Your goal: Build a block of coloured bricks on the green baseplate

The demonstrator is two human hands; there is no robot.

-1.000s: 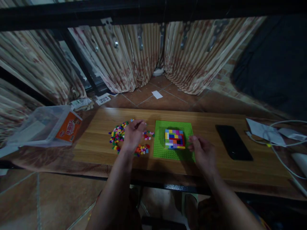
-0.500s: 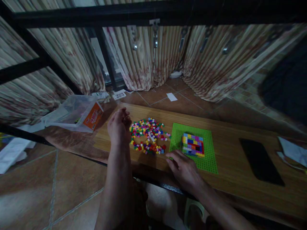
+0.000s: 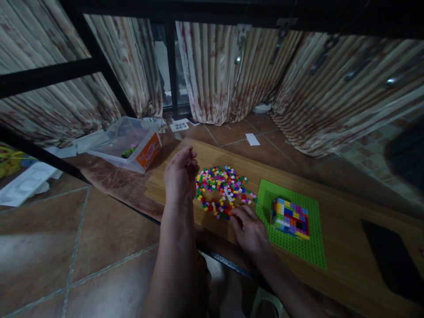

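Right hand (image 3: 250, 225), bent at the knuckles, is holding its fingertips against the near edge of the loose bricks (image 3: 218, 180); I cannot tell whether it is pinching one. Left hand (image 3: 181, 174) is hovering just beside the heap's other side, its fingers loosely curled, and any piece inside them is staying hidden from view.

The small, glossy plastic bricks are lying in a rough ring, red, yellow, blue, green, pink and white, around a bare patch of the smooth, wood-grained bench (image 3: 341, 221). To their right, a square green baseplate (image 3: 316, 251) is lying flat, its surface covered in tiny round studs. On it a blocky, rectangular build (image 3: 290, 219) is sitting, its studded top mixing many colours around a dark recess.

Farther right, a flat, dark, oblong slab (image 3: 394, 256) is lying on the wood. Beyond the bench's left end, a translucent plastic box (image 3: 122, 148) is showing an orange label (image 3: 149, 151). Pleated, floral-patterned curtains (image 3: 212, 75) are hanging behind, above matt brown floor tiles (image 3: 228, 132).
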